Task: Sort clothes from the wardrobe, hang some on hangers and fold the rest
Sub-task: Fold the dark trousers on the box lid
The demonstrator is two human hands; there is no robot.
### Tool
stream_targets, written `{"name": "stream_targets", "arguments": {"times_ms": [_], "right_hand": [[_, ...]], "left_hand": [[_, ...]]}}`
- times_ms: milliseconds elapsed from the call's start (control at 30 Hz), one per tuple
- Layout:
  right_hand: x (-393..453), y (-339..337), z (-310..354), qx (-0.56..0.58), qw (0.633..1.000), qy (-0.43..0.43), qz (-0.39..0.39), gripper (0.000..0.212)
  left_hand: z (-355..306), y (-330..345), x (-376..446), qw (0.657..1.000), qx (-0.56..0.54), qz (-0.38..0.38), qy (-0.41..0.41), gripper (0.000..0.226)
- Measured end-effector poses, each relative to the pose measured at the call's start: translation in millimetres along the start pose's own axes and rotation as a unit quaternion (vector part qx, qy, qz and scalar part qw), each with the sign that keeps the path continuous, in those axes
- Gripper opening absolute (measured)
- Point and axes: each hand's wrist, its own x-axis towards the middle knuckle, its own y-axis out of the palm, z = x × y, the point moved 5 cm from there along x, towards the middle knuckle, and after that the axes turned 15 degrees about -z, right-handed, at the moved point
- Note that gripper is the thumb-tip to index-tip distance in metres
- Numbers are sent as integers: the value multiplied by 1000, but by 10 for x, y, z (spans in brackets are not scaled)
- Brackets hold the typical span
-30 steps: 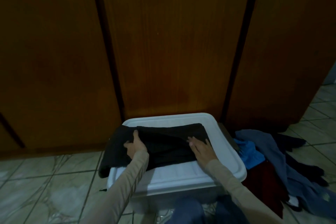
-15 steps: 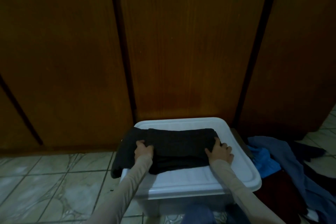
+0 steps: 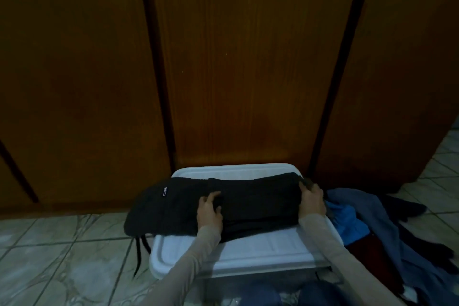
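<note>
Folding: dark knit garment (image 3: 223, 204) lay lengthened across the white bin lid (image 3: 260, 248) since a second ago.
Left hand (image 3: 210, 213): shifted inward, gripping a fold.
Right hand (image 3: 313, 200): clutching the garment's end.
Meaning: fold unfinished.

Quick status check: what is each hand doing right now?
Left hand: grips a fold in the middle of the dark garment on the white bin lid.
Right hand: grips the garment's right end.

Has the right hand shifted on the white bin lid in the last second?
Yes. The right hand moved from the middle of the black folded garment to its right end, towards the white plastic bin lid's right edge.
</note>
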Motion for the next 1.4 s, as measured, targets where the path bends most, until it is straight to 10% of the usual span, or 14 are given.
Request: {"name": "stream_targets", "arguments": {"times_ms": [267, 800, 1133, 1400], "right_hand": [[47, -85, -261, -181, 983, 26, -29, 60], [-512, 531, 814, -103, 980, -146, 84, 57], [-432, 464, 610, -109, 990, -6, 89, 58], [-237, 248, 442, -34, 998, 10, 46, 55]], "left_hand": [[-157, 210, -139, 996, -26, 74, 47, 53], [409, -1265, 715, 977, 162, -138, 21, 61], [558, -1262, 646, 970, 212, -116, -1, 47], [574, -1006, 493, 917, 369, 29, 147, 90]]}}
